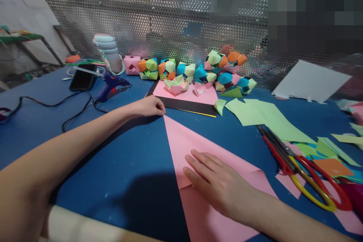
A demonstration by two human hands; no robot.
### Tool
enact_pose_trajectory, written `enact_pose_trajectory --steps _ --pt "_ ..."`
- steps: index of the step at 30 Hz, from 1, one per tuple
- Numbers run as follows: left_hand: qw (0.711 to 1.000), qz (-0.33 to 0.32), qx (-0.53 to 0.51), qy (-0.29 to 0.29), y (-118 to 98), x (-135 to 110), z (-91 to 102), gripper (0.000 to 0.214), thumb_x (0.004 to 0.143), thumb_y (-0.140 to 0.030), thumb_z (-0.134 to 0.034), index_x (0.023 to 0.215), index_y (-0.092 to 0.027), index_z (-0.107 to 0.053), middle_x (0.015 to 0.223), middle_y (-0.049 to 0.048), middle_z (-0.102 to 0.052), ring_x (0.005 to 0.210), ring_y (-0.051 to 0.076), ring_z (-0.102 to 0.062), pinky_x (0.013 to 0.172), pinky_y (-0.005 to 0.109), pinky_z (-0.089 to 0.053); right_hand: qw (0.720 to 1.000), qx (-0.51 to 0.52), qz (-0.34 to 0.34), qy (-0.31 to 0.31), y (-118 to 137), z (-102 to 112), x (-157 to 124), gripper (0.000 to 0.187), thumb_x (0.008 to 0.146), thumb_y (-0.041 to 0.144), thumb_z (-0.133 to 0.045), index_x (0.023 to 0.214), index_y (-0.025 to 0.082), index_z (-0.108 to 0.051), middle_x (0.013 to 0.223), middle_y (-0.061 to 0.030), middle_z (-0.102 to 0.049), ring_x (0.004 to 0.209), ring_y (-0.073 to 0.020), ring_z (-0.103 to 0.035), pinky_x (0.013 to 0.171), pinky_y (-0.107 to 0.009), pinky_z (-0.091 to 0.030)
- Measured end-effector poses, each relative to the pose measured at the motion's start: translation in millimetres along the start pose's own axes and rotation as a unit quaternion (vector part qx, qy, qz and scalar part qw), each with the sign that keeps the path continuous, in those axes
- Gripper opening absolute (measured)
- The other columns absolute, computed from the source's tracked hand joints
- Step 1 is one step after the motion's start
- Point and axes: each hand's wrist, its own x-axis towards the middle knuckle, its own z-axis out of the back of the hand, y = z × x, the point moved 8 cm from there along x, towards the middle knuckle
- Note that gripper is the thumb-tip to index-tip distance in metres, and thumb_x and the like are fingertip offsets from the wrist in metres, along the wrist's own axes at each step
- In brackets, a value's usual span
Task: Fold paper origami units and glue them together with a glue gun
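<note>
The blue bench [141,147] is carrying everything here, and the pink sheet [181,140] is taking up its middle, pointing one sharp corner toward the far edge and widening toward the near edge, where it is running out of view. A folded-over layer is showing as a line crossing under the right fingers. Judging by its look, this paper is weighing almost nothing, bending easily while keeping its creases, and probably sliding on the bench unless something is pinning it. The narrow tip is likely wrinkling or tearing soonest, so a light pinch there and a flat palm over the layered part are suiting it best.

Beyond the tip, toward the far edge, the black card [184,106] is lying under pink paper. Pale green sheets [278,121] are spreading toward the right edge, and the scissors [276,153] are lying just nearer than them.

The right hand [217,179] is resting on the pink sheet palm down, fingers extended and slightly parted, gripping nothing. The left hand [153,106] is curling its fingers closed at the sheet's tip, apparently pinching it.

Smallest, folded paper pieces [176,85] are sitting on the pink-topped card.
</note>
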Motion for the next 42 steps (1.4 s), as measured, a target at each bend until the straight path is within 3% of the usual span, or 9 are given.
enact_pose_trajectory --steps 6,12,19,31,37,42 --pt "0.999 0.01 -0.039 0.006 3.5 -0.8 5.9 0.025 0.065 -0.024 -0.056 0.083 -0.016 -0.072 0.086 0.0024 -0.072 0.08 0.017 -0.063 0.073 0.023 -0.045 1.0 -0.004 0.002 0.007 0.5 0.9 1.4 0.035 0.083 0.004 -0.045 0.116 0.005 -0.056 0.123 -0.0222 -0.06 0.118 -0.0378 -0.053 0.088 -0.052 -0.052" --pt "0.992 0.031 -0.125 0.01 -2.9 -6.9 7.7 0.027 0.07 -0.034 -0.056 0.082 -0.015 -0.072 0.078 0.0038 -0.07 0.071 0.015 -0.059 0.062 0.023 -0.044 1.0 -0.002 0.001 0.006 -0.1 1.8 2.5 0.033 0.083 0.006 -0.048 0.115 0.006 -0.057 0.123 -0.0227 -0.06 0.119 -0.0365 -0.053 0.089 -0.051 -0.052" --pt "0.999 -0.025 -0.033 0.029 -17.1 -7.5 -0.5 0.023 0.07 -0.031 -0.058 0.082 -0.015 -0.07 0.081 0.0014 -0.07 0.074 0.014 -0.06 0.069 0.022 -0.045 1.0 0.001 0.006 0.018 -0.2 -1.3 -0.2 0.036 0.085 0.008 -0.05 0.12 0.005 -0.054 0.125 -0.0232 -0.057 0.124 -0.0375 -0.048 0.092 -0.053 -0.05" --pt "0.999 -0.029 0.045 0.009 -20.2 -4.9 -4.6 0.021 0.072 -0.022 -0.055 0.083 -0.013 -0.07 0.083 0.0042 -0.071 0.077 0.015 -0.062 0.071 0.022 -0.044 1.0 0.007 0.006 0.011 -1.1 4.3 2.7 0.032 0.087 0.005 -0.045 0.116 0.006 -0.057 0.12 -0.0226 -0.06 0.121 -0.0348 -0.051 0.09 -0.051 -0.05" --pt "0.999 -0.026 0.047 0.01 -20.7 -3.8 -4.3 0.022 0.073 -0.023 -0.055 0.085 -0.012 -0.071 0.086 0.004 -0.07 0.078 0.014 -0.062 0.071 0.021 -0.044 1.0 -0.013 0.0 -0.021 -2.8 7.6 2.6 0.029 0.092 0.01 -0.04 0.113 0.011 -0.06 0.116 -0.0165 -0.062 0.117 -0.0307 -0.053 0.09 -0.047 -0.05" --pt "0.999 -0.02 0.047 0.012 -19.2 -2.2 -4.5 0.022 0.072 -0.027 -0.057 0.084 -0.014 -0.071 0.084 0.0022 -0.07 0.078 0.014 -0.061 0.07 0.02 -0.043 1.0 0.014 -0.012 0.009 -5.2 3.5 3.4 0.028 0.093 0.012 -0.039 0.112 0.013 -0.059 0.114 -0.0145 -0.061 0.113 -0.028 -0.053 0.089 -0.044 -0.05"
